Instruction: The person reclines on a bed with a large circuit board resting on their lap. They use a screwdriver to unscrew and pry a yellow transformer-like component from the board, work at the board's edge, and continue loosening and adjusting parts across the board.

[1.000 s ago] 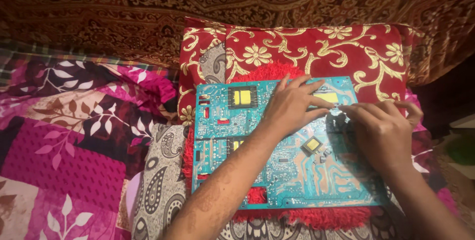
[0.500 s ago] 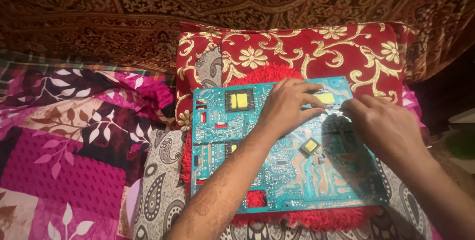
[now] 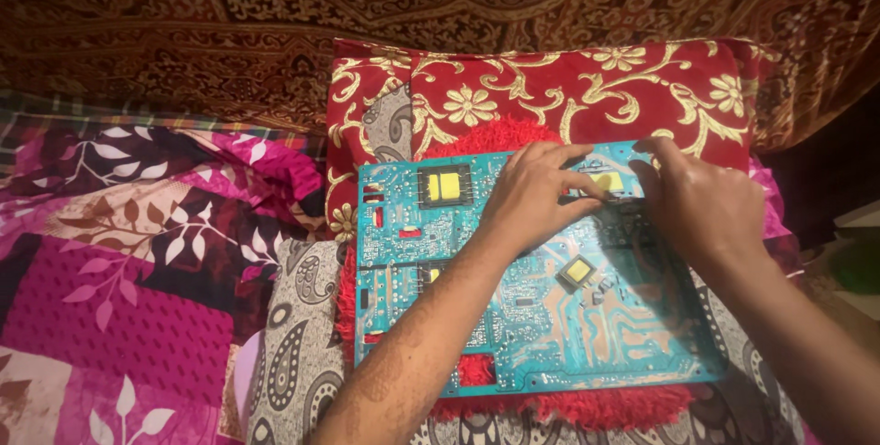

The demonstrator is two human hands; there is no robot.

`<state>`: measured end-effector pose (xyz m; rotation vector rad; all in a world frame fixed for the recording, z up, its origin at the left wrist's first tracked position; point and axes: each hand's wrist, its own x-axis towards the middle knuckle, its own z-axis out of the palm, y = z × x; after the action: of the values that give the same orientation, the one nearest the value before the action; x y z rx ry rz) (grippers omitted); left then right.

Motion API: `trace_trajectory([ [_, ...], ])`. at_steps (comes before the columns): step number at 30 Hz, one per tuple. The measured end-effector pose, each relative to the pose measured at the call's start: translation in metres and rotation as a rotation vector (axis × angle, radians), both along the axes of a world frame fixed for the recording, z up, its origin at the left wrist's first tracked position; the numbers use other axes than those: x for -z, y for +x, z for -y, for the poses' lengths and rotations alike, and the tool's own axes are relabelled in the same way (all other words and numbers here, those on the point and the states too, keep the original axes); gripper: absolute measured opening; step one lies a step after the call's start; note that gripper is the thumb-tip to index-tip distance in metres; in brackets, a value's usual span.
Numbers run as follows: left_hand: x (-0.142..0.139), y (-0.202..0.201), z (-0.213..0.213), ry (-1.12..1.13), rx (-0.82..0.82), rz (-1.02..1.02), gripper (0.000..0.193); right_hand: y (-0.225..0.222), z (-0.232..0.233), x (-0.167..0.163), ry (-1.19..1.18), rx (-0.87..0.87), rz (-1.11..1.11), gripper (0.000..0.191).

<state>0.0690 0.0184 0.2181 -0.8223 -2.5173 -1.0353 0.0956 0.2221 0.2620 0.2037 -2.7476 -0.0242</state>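
A large teal circuit board (image 3: 550, 317) lies flat on a red shaggy mat (image 3: 587, 408). It carries yellow-topped block components, one at its upper left (image 3: 444, 186), a small one near the middle (image 3: 577, 270) and one at the top (image 3: 605, 181). My left hand (image 3: 536, 193) rests on the board's upper middle, fingers spread toward the top yellow component. My right hand (image 3: 701, 202) presses on the board's upper right part, fingertips beside that same component. Neither hand lifts anything.
A red cushion with gold flowers (image 3: 550, 97) stands behind the board. A pink and purple leaf-print quilt (image 3: 119, 252) covers the left. A grey paisley cloth (image 3: 293, 362) lies under the mat. Brown patterned fabric (image 3: 275, 23) hangs at the back.
My right hand has slid up and left along the board toward the top yellow component. My left hand has stayed in place. The camera has shifted slightly.
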Motion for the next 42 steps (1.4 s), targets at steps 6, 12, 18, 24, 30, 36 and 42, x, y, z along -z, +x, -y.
trace_trajectory([
  [6, 0.002, -0.005, 0.002, 0.016, 0.009, 0.003, 0.012, -0.014, -0.008, 0.016, -0.052, -0.024, -0.12, 0.029],
  [12, 0.004, -0.011, 0.003, -0.009, 0.024, 0.011, 0.019, -0.029, -0.012, 0.027, -0.012, 0.117, 0.108, 0.033],
  [18, 0.011, -0.022, -0.002, -0.035, 0.017, 0.111, 0.056, -0.042, -0.013, 0.03, -0.184, 0.094, 0.186, 0.039],
  [24, 0.017, -0.028, -0.008, -0.086, 0.011, 0.132, 0.056, -0.059, -0.018, 0.045, -0.298, 0.059, 0.268, 0.057],
  [30, 0.016, -0.033, -0.012, -0.139, 0.025, 0.15, 0.061, -0.069, -0.027, 0.067, -0.405, -0.025, 0.224, 0.055],
  [36, 0.025, -0.038, -0.017, -0.153, 0.031, 0.194, 0.066, -0.074, -0.032, 0.089, -0.536, -0.111, 0.18, 0.047],
  [42, 0.015, -0.023, -0.013, -0.124, 0.023, 0.089, 0.067, -0.053, -0.03, 0.07, -0.415, -0.078, 0.108, 0.042],
])
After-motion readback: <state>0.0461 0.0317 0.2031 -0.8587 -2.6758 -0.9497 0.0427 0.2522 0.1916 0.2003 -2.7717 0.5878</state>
